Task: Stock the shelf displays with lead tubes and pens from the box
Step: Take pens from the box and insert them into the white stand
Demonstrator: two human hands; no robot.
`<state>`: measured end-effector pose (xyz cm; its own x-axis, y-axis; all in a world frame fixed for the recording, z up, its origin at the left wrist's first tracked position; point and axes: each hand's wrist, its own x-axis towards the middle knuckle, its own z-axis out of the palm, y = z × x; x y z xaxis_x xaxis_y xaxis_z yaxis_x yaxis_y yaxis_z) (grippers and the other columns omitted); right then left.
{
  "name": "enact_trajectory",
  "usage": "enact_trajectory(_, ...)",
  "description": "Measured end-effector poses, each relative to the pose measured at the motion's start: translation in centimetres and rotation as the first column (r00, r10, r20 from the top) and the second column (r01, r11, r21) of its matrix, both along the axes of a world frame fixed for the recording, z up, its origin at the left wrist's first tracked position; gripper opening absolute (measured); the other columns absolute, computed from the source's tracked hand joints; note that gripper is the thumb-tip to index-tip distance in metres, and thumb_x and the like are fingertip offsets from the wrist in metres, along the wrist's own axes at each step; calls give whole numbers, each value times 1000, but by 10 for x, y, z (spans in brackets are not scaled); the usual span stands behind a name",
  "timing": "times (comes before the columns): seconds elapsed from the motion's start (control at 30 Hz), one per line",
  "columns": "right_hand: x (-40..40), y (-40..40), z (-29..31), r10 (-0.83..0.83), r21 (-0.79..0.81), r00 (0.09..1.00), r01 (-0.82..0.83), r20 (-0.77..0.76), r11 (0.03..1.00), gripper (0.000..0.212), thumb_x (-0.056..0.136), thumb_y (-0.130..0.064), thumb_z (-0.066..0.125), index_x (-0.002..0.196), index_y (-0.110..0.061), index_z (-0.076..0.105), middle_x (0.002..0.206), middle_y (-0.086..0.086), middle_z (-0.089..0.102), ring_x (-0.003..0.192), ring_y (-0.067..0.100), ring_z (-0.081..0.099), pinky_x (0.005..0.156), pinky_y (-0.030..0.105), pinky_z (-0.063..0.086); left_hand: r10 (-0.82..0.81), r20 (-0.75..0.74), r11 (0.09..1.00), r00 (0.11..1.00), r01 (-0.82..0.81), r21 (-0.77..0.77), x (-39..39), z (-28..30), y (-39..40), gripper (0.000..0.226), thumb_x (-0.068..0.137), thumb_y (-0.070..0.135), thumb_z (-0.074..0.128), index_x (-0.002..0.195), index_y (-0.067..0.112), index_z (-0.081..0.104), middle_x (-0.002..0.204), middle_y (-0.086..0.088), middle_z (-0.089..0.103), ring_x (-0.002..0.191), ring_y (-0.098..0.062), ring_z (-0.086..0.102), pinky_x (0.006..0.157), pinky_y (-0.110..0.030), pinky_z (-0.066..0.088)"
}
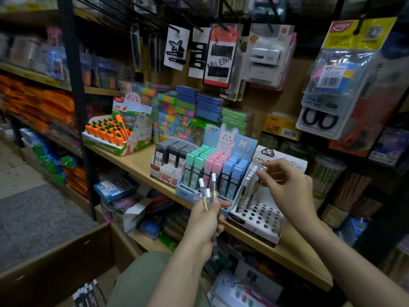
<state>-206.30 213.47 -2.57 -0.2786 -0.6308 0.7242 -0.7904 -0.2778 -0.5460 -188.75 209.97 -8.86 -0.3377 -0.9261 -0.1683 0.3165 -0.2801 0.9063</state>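
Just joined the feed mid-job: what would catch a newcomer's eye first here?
The two hands at centre: the left hand grips a few white-capped pens, and the right hand pinches a pen over the white holed stand on the wooden shelf. Behind, pastel lead tubes fill a bunny display.

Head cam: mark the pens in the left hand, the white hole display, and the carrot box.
pens (pixel 207 193): head view, clear barrel below the white cap
white hole display (pixel 259 220): head view, perforated top panel
carrot box (pixel 104 144): head view, front wall
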Motion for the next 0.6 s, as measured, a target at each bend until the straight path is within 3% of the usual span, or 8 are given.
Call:
enact_trajectory(0.1, 0, -4, -1, -35, 15, 997, 36, -62, 999, 11, 82, -25, 77, 89, -25, 68, 75, -15, 69, 71, -1, 68, 70, 24, 58, 15, -53, 1000, 998, -14, 17, -1, 2, 2, 21, 102, 25, 47, 108, 17, 66, 86, 1, 69, 53, -6, 45, 45, -18, 40)
enact_trajectory(0.17, -1, -8, 0, -57, 20, 993, 59, -103, 998, 12, 81, -25, 77, 89, -20, 70, 77, -11, 69, 72, 0, 67, 71, 27, 59, 18, -32, 1000, 999, -18, -3, -1, 3, 2, 19, 103, 26, 46, 104, 23, 65, 91, 0, 70, 51, -7, 43, 46, -19, 37)
enact_trajectory(0.37, -4, -12, -5, -52, 45, 986, 60, -161, 997, 17, 88, -35, 65, 96, -21, 70, 92, -7, 64, 74, 6, 67, 69, 34, 60, 13, 19, 1000, 1000, -13, 20, -1, 0, -2, 20, 100, 17, 50, 103, 22, 69, 83, -2, 63, 52, -7, 44, 53, -22, 37)
enact_trajectory(0.47, -3, -12, -8, -110, -7, 964, 111, -242, 994, 15, 88, -32, 67, 92, -18, 72, 88, -6, 62, 71, 0, 61, 66, 28, 57, -22, -12, 999, 1000, 21, -30, 0, 2, 0, 22, 101, 18, 50, 100, 24, 72, 86, -2, 67, 56, -6, 46, 55, -23, 39)
enact_trajectory(0.53, -2, -11, -10, -140, -4, 949, 144, -282, 990, 16, 87, -30, 69, 89, -16, 74, 87, -5, 58, 67, -2, 55, 60, 17, 49, -52, -77, 997, 996, 46, -67, 2, 7, 2, 20, 102, 20, 49, 111, 21, 66, 90, 2, 73, 58, -6, 48, 54, -22, 40)
enact_trajectory(0.6, 0, -8, -13, -167, 5, 931, 178, -325, 984, 19, 89, -31, 68, 94, -15, 75, 90, -5, 55, 63, 1, 51, 57, 17, 44, -97, -188, 994, 977, 86, -68, 3, 12, 4, 21, 103, 21, 46, 119, 19, 60, 99, 1, 75, 59, -7, 49, 54, -22, 41)
